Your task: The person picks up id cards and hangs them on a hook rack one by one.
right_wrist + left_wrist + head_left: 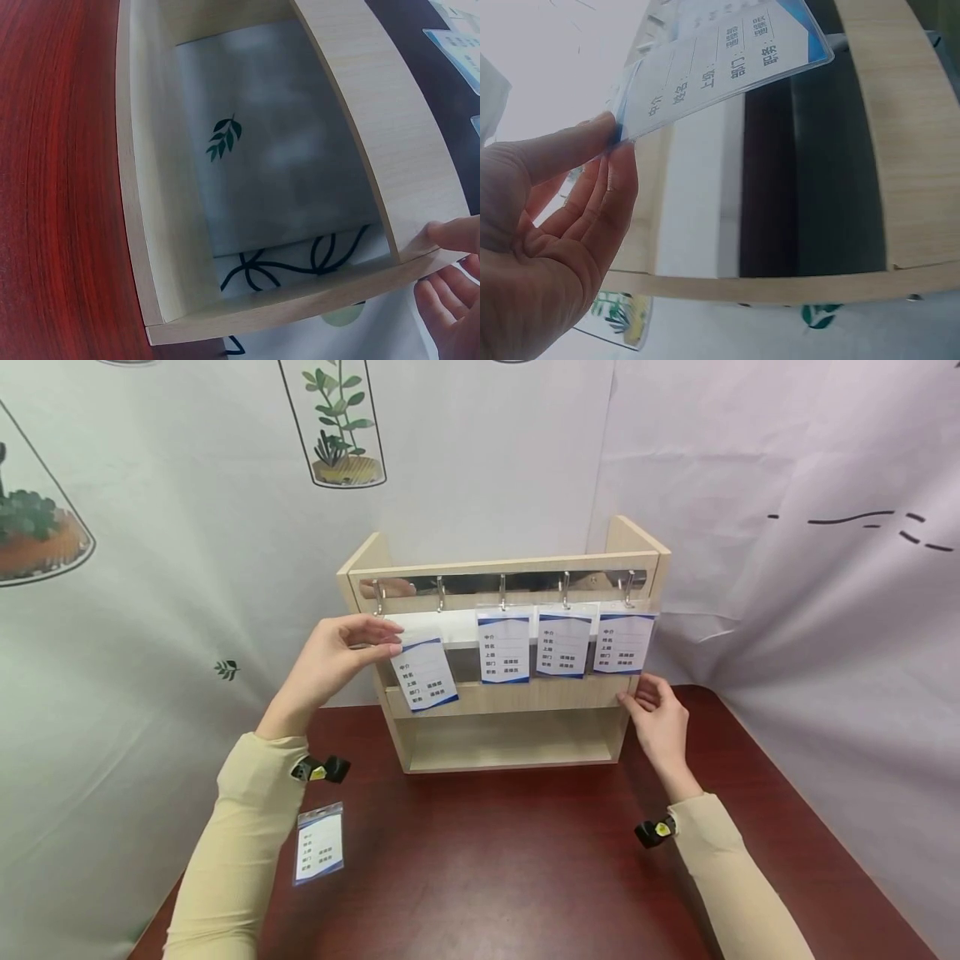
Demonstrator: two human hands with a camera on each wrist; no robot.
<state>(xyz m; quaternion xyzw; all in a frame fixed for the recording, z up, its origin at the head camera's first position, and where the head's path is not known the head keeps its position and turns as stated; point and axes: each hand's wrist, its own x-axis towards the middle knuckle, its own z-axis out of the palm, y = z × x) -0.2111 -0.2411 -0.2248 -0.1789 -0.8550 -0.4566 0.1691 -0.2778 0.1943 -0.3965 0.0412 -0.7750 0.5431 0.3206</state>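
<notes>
My left hand (341, 656) pinches a clear-sleeved badge card (426, 675) by its upper left corner, between thumb and fingers. The card tilts in front of the left part of a wooden rack (510, 697), below the two left hooks (441, 593). In the left wrist view the thumb presses the card's blue corner (619, 133). Three similar cards (504, 647) hang from the other hooks, side by side. My right hand (660, 718) grips the rack's right side edge, its thumb on the front board (409, 180) in the right wrist view.
Another badge card (319, 843) lies on the dark red table (480, 860), beside my left forearm. The rack stands near the back of the table, before a white curtain (495, 460) printed with plants. Below the front board, the rack has an open lower compartment (510, 743).
</notes>
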